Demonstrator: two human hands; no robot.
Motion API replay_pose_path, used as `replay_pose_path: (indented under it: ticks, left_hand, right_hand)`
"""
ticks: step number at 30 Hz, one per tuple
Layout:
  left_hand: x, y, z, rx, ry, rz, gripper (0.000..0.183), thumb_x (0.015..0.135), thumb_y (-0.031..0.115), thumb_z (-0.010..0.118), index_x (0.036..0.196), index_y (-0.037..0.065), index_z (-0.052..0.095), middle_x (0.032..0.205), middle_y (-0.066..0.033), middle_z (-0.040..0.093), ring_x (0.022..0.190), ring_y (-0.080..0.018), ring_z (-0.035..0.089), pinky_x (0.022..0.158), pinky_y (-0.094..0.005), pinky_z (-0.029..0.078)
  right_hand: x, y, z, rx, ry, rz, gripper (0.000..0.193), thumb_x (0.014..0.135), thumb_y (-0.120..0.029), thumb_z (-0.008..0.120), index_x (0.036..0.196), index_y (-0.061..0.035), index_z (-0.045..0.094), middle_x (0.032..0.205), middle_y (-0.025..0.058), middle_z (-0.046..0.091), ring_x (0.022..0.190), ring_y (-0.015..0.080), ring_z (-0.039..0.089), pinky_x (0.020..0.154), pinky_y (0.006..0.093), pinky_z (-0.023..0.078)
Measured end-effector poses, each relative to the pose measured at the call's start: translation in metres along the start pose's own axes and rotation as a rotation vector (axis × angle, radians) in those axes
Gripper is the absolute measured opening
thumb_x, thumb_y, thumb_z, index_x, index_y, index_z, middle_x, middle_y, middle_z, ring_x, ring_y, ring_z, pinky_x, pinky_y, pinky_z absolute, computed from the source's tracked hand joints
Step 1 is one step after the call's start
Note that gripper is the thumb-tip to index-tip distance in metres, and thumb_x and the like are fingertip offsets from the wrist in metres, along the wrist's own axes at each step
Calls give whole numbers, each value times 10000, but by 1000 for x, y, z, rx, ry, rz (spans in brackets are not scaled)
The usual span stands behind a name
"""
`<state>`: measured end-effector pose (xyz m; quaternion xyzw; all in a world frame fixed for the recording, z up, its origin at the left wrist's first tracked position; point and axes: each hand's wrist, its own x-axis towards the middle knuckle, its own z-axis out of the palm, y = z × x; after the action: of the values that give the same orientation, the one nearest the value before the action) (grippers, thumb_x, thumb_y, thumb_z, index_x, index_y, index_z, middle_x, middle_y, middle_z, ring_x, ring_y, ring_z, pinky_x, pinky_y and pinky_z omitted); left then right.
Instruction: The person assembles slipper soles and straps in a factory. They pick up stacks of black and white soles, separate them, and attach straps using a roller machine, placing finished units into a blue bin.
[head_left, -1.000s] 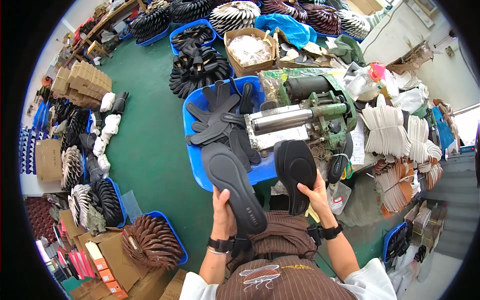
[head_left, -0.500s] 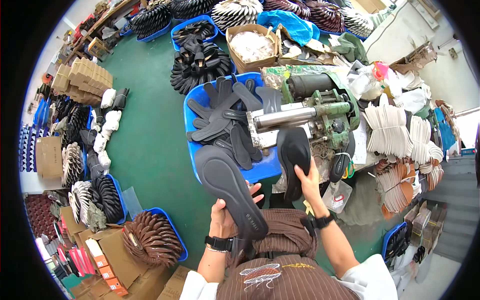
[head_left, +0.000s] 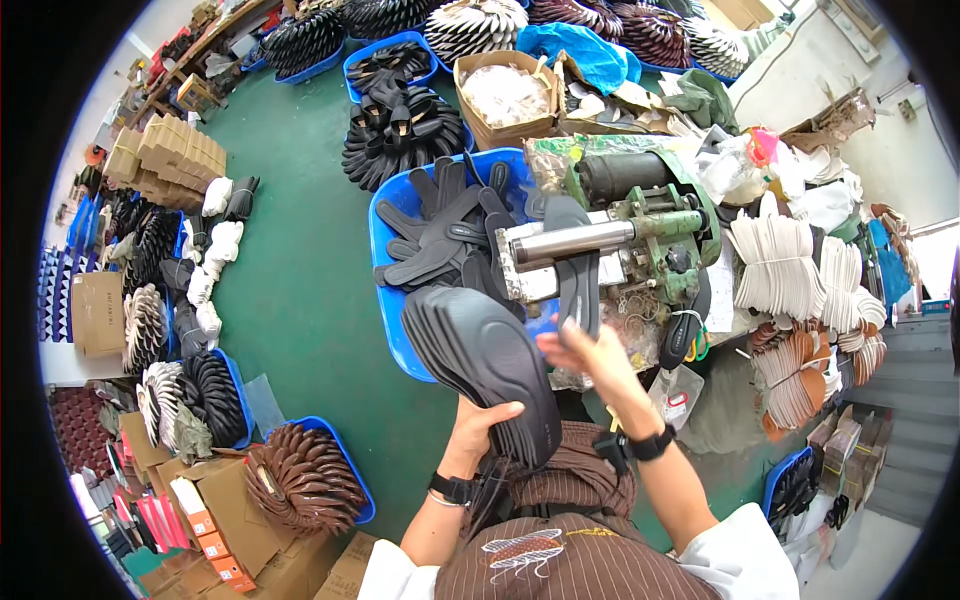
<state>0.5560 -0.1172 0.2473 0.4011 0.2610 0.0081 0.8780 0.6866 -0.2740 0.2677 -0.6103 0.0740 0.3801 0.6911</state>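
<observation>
A stack of several black insoles (head_left: pixel 485 365) is in my left hand (head_left: pixel 478 432). My thumb lies across the near part and the fingers are hidden underneath. My right hand (head_left: pixel 592 358) is at the near end of another black insole (head_left: pixel 579 290); its fingers are blurred, so their grip is unclear. That insole passes beneath the shiny metal roller (head_left: pixel 575 240) of a green machine (head_left: pixel 655 220), its far end showing beyond the roller. Left of the machine, a blue bin (head_left: pixel 398 335) holds loose black insoles (head_left: pixel 435 235).
Right of the machine are white bundles (head_left: pixel 775 260) and brown bundles (head_left: pixel 800 375). A cardboard box (head_left: pixel 500 130) stands behind the bin. Bins of dark shoe parts line the far side. On the left are cartons (head_left: pixel 98 312) and a bin of brown pieces (head_left: pixel 305 480).
The insole in my right hand has moved away from me, under the roller. My left hand has turned its stack, so the layered edges show and my thumb lies on top.
</observation>
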Motion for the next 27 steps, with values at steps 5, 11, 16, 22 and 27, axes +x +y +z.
replay_pose_path:
  ticks: [5, 11, 16, 22, 27]
  left_hand:
    - [16, -7, 16, 246, 36, 174, 571, 673, 23, 850, 1172, -48, 582, 1138, -100, 639, 1000, -194, 629, 925, -329, 507]
    - [20, -12, 20, 300, 44, 202, 581, 691, 32, 843, 1200, -31, 568, 1156, -92, 628, 1039, -189, 603, 946, -322, 481]
    - [18, -3, 24, 84, 22, 162, 619, 725, 44, 805, 1266, -21, 511, 1193, -93, 602, 1104, -196, 562, 1000, -338, 428]
    - [22, 7, -6, 7, -27, 71, 575, 710, 95, 763, 1226, -22, 538, 1082, -131, 658, 1007, -244, 639, 939, -367, 494]
    - [19, 7, -15, 32, -47, 44, 561, 728, 114, 741, 1223, -33, 521, 1096, -157, 647, 1007, -266, 642, 915, -386, 519]
  right_hand:
    - [-16, 20, 15, -11, -150, -158, 489, 819, -81, 763, 1232, 33, 527, 1148, 64, 629, 1023, 113, 581, 927, 285, 480]
    - [-19, 25, 14, 93, 35, -231, 436, 818, -9, 738, 1205, 6, 539, 1140, 71, 634, 1047, 124, 587, 945, 287, 469]
    - [-15, 24, -12, 278, 36, -357, 436, 817, 48, 694, 1213, -8, 523, 1237, 81, 583, 1163, 167, 533, 1044, 317, 387]
    - [-24, 63, -67, 89, 147, -409, 579, 809, 59, 685, 1323, -33, 434, 1292, 84, 548, 1202, 193, 516, 1053, 335, 385]
    - [23, 71, -76, 5, 213, -506, 465, 816, 47, 690, 1233, -14, 493, 1170, 80, 597, 1099, 159, 551, 981, 309, 422]
